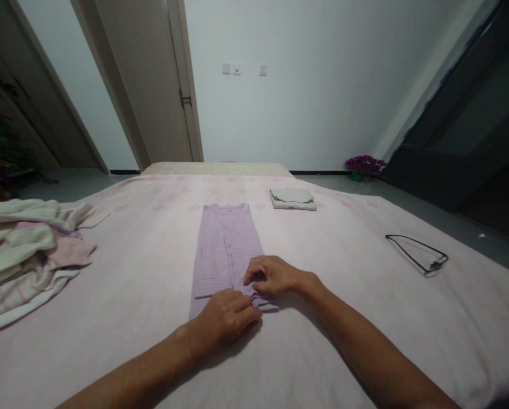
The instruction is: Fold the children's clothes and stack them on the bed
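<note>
A lilac striped garment (220, 250) lies lengthwise near the middle of the bed (144, 272), its neckline at the far end and its lower edge towards the person. Its left side carries a folded-over layer; on the right, the near end bunches in small ripples. The left hand (226, 315) lies palm down across that near end, its fingers curled over the cloth; whether they grip or merely press, I cannot tell. The right hand (271, 275) works just beyond, thumb and index finger bent towards each other with a gap between them; any pinch on the cloth is unclear.

The step in hand seems to be arranging the fold at this near right corner. The next move likely calls for flattening the ripples and squaring the edge.

Farther off sits a folded pale cloth (293, 199); left, a loose clothes pile (20, 255); right, a black wire-framed item (437, 264).
</note>
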A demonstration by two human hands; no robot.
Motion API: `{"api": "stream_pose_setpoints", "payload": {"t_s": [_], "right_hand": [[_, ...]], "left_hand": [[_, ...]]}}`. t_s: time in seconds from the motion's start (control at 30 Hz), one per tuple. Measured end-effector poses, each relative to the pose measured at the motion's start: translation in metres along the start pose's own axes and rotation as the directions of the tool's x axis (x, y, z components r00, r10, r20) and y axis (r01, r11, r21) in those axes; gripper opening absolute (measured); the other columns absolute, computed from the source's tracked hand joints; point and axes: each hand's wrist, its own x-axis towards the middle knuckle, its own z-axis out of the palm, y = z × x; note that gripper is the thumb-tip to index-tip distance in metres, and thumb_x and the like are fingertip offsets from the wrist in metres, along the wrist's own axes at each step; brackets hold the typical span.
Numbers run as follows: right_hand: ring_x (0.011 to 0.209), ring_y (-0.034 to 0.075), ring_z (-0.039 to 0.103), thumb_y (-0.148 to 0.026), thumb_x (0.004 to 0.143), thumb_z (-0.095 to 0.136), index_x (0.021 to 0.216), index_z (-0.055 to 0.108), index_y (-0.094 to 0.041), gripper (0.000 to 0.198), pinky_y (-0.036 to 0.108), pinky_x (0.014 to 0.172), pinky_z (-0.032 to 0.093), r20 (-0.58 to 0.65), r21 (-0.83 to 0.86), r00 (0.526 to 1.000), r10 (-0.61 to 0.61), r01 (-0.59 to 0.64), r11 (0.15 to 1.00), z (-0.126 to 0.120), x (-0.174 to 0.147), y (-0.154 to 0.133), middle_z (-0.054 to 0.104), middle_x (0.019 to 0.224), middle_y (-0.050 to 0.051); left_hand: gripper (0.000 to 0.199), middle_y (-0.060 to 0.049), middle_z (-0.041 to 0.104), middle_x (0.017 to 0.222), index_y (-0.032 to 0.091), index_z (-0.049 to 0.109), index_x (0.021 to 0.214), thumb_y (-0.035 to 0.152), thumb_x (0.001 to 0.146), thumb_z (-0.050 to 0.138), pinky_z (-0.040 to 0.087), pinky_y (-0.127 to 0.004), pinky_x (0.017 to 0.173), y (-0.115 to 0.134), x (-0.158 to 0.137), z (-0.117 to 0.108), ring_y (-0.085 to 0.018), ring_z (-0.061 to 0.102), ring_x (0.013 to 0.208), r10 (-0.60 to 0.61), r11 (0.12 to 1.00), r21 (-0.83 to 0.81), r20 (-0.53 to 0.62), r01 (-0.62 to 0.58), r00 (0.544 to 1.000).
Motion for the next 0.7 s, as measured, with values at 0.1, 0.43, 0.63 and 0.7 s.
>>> {"api": "stream_pose_setpoints", "payload": {"t_s": [0.1,0.43,0.63,0.7], "right_hand": [[0.081,0.014,0.063,-0.006,0.067,0.055,0.092,0.076,-0.019,0.036,0.022,0.072,0.047,-0.009,0.202,0.998,0.066,-0.063,0.977,0.002,-0.001,0.006,0.071,0.091,0.0],[0.072,0.012,0.056,-0.032,0.071,0.076,0.109,0.071,-0.021,0.04,0.021,0.064,0.04,0.124,0.079,0.988,0.09,-0.1,0.992,-0.005,-0.005,-0.005,0.065,0.085,-0.002],[0.076,0.016,0.056,-0.018,0.069,0.064,0.109,0.069,-0.023,0.041,0.024,0.07,0.04,0.054,-0.175,0.998,0.032,-0.022,0.984,-0.005,-0.007,-0.021,0.067,0.09,0.001],[0.077,0.016,0.058,-0.013,0.067,0.059,0.107,0.07,-0.022,0.043,0.024,0.071,0.041,0.044,-0.149,0.998,0.051,-0.044,0.988,-0.004,-0.006,-0.019,0.069,0.09,0.002]], "left_hand": [[0.02,0.0,0.06,0.065,0.02,0.066,0.087,0.024,0.099,0.051,0.04,-0.025,0.055,-0.001,0.0,0.0,-0.014,0.054,0.058,0.006,1.0,0.004,-0.063,-0.006,0.998],[0.019,-0.004,0.068,0.074,0.018,0.07,0.089,0.023,0.097,0.053,0.048,-0.024,0.064,-0.037,-0.025,-0.037,-0.013,0.062,0.067,-0.27,0.957,-0.148,-0.126,0.251,0.955],[0.028,-0.001,0.069,0.073,0.018,0.072,0.084,0.037,0.095,0.054,0.046,-0.022,0.06,-0.076,-0.038,-0.07,-0.012,0.06,0.063,-0.646,0.753,-0.282,-0.146,0.595,0.749],[0.031,-0.001,0.07,0.073,0.018,0.072,0.084,0.042,0.093,0.055,0.047,-0.022,0.06,-0.087,-0.042,-0.076,-0.013,0.061,0.063,-0.726,0.675,-0.316,-0.121,0.667,0.677]]}}
